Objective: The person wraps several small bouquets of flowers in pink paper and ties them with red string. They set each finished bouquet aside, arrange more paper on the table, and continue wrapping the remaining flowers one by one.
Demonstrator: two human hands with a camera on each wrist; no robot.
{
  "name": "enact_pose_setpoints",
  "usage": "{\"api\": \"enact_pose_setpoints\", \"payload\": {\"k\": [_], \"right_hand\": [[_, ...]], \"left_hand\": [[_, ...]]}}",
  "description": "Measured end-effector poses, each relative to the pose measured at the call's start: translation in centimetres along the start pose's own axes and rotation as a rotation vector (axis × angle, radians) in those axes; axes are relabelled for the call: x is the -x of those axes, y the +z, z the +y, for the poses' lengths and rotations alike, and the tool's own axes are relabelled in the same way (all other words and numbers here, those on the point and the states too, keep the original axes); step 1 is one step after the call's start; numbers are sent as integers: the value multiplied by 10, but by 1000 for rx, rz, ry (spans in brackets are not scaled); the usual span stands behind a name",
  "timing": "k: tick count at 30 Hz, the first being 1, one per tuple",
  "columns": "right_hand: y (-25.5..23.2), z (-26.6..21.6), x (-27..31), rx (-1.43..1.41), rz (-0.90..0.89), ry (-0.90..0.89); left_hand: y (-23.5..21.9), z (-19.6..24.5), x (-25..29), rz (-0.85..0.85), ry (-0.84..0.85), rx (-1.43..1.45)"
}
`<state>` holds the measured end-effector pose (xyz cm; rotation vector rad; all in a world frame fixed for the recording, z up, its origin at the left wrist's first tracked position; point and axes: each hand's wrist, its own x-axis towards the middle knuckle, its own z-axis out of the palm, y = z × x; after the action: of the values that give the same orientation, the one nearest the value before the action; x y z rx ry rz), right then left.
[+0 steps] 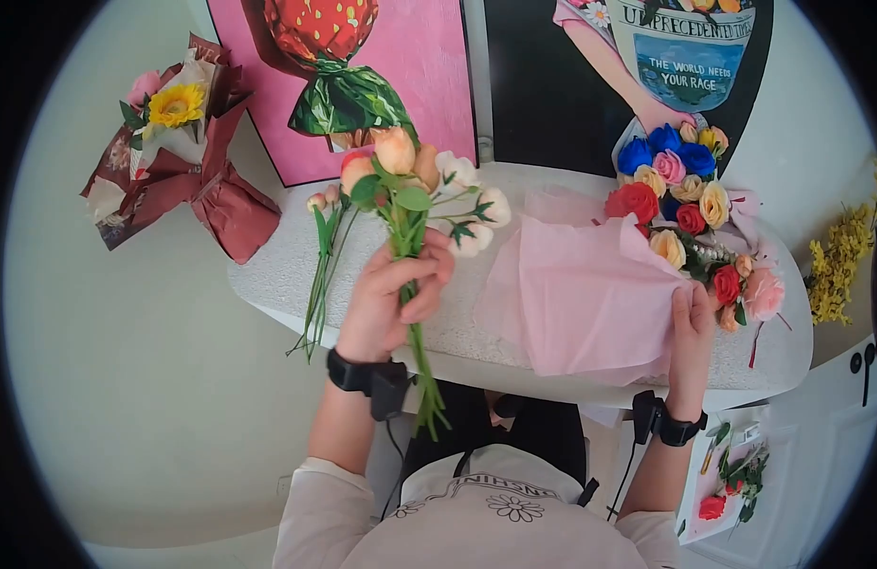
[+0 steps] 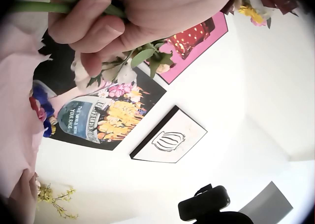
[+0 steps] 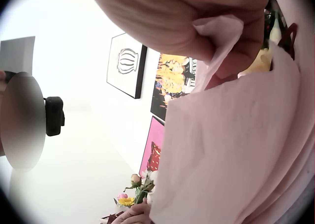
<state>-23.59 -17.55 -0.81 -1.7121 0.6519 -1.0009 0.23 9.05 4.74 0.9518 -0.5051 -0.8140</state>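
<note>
My left hand [image 1: 401, 294] grips the green stems [image 1: 421, 370] of a flower bunch above the table's left half. Peach roses [image 1: 395, 150] and white blooms [image 1: 493, 209] top it, and the stem ends hang past the table's front edge. In the left wrist view the fingers curl round the stems [image 2: 42, 6]. At the right, my right hand [image 1: 693, 327] pinches the edge of pink wrapping paper [image 1: 590, 303]. A fold of that paper [image 3: 221, 34] passes between thumb and fingers in the right wrist view. Several loose stems with small buds [image 1: 325, 247] lie left of the left hand.
Blue, red and peach flowers [image 1: 685, 161] crowd the right end of the white table [image 1: 448, 356]. A wrapped bouquet [image 1: 187, 142] stands at the far left. Two pictures, one pink [image 1: 258, 123] and one black [image 1: 524, 95], lean at the back. Lower right, a surface holds a red rose [image 1: 712, 507].
</note>
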Motion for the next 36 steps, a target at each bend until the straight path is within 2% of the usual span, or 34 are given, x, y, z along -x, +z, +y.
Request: {"api": "enact_pose_setpoints", "payload": {"k": [1,7,8,11,15,19,21,24,25,31,34,36], "right_hand": [[-2,-3,0,-19,4,8],[-10,-2,0,-61,7,-24],[-10,-3,1,-60,2,-26],[-9,-5,2,-61,-9,-28],[-8,-9,4,-74,-25,-22],[-12,-6,5,-74,-27,-25],[-12,-7,6,-88,-40,-26],[-11,-11,8,-84,-41,-24],[-11,-12,9,-79,-37,-21],[-17,-16,9,-70,-40,-20],[-14,-29,13,-80,18,-11],[-13,-30,13,-93,41,-5]], "left_hand": [[-8,9,1,19,-10,-41],[-46,81,4,220,248,-374],[-57,92,2,260,249,-419],[-114,116,-8,390,220,-593],[-210,120,-25,575,135,-960],[-253,105,-34,738,14,-1361],[-265,92,-35,766,-37,-1489],[-277,68,-40,721,-68,-1522],[-265,63,-39,767,-64,-1491],[-304,64,-41,695,79,-1725],[-269,78,-25,683,34,-1613],[-271,80,-17,679,28,-1581]]}}
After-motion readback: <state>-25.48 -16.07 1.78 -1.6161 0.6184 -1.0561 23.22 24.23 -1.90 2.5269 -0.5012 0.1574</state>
